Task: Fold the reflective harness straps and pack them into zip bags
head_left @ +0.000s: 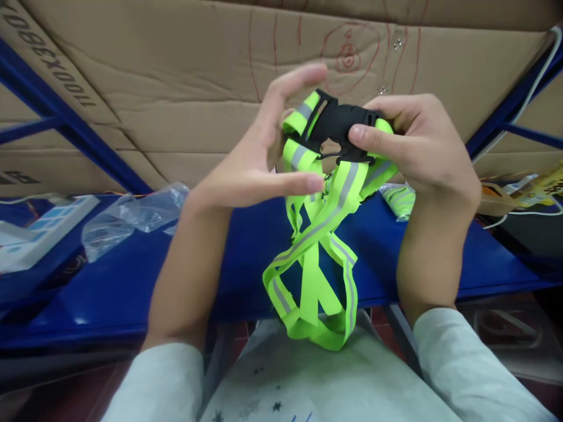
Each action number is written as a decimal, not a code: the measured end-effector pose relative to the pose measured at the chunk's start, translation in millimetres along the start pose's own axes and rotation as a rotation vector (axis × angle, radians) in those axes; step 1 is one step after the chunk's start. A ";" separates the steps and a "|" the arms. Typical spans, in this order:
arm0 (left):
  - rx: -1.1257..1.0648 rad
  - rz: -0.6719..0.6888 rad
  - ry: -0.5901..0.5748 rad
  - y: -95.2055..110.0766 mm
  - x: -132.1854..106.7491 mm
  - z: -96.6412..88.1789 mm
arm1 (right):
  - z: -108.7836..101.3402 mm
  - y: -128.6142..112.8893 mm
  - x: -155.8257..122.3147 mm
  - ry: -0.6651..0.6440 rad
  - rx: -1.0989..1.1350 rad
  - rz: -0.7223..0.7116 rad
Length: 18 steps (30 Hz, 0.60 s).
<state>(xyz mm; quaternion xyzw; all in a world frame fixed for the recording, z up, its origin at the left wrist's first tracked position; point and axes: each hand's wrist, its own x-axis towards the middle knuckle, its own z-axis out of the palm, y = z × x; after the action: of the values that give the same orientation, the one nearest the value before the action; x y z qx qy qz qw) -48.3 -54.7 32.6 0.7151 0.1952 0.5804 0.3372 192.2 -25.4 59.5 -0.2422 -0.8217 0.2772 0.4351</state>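
Raised above the table is a neon yellow-green reflective strap harness [347, 190] with a grey stripe along its webbing. Its black plastic buckle [336, 126] is at the top, and the straps hang in crossed loops toward my lap. My right hand [428, 140] pinches the buckle's right end, thumb on its face, with some webbing behind. On the other side, my left hand [259, 146] has thumb and index finger spread apart around the buckle's left end. Its remaining fingers are partly hidden behind the straps.
A blue table [123, 293] stands before me, with a cardboard wall [185, 76] behind it. Clear plastic bags [136, 220] and a white power strip [48, 231] lie at left. At right are a bagged green-striped item [400, 201] and a cardboard box [495, 199].
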 end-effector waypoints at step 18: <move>0.493 0.032 -0.054 32.6 -10.3 -4.6 | -0.7 -19.0 -8.4 0.041 -0.238 -0.189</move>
<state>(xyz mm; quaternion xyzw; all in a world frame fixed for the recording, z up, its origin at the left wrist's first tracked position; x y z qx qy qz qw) -59.0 -83.2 49.0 0.7942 0.3102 0.5010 0.1482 194.0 -44.5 67.6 -0.2192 -0.8588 0.1307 0.4443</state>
